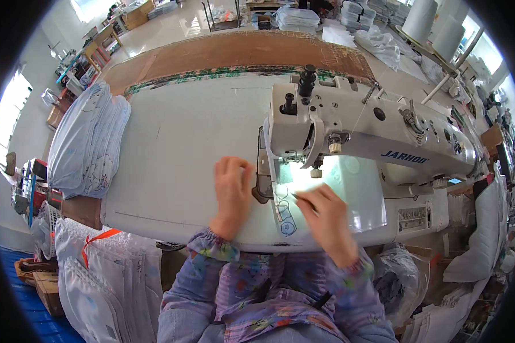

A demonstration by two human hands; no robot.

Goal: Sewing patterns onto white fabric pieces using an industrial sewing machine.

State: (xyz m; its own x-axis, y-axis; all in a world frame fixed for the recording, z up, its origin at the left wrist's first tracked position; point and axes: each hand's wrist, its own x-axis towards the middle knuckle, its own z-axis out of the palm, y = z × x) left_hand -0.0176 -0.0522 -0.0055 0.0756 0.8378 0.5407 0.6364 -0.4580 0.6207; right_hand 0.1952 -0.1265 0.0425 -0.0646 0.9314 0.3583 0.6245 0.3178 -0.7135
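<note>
A white sewing machine [349,134] stands on the pale table, its lamp lighting the needle area. Under and in front of its presser foot lies a narrow white fabric piece [284,220] printed with a blue-grey figure. Left of the needle plate, my left hand [233,191] hovers with bent fingers, slightly smeared by motion; nothing shows in it. My right hand [326,220] is closed, to the right of the printed piece. From its fingertips pokes a thin dark tip; what it belongs to is mostly hidden by the fingers.
A stack of white printed fabric pieces [88,143] lies at the table's left end. More white pieces [109,280] hang at the lower left beside an orange-red strap. A shallow parts tray [414,218] sits at the right; a clear plastic bag [403,274] is below it.
</note>
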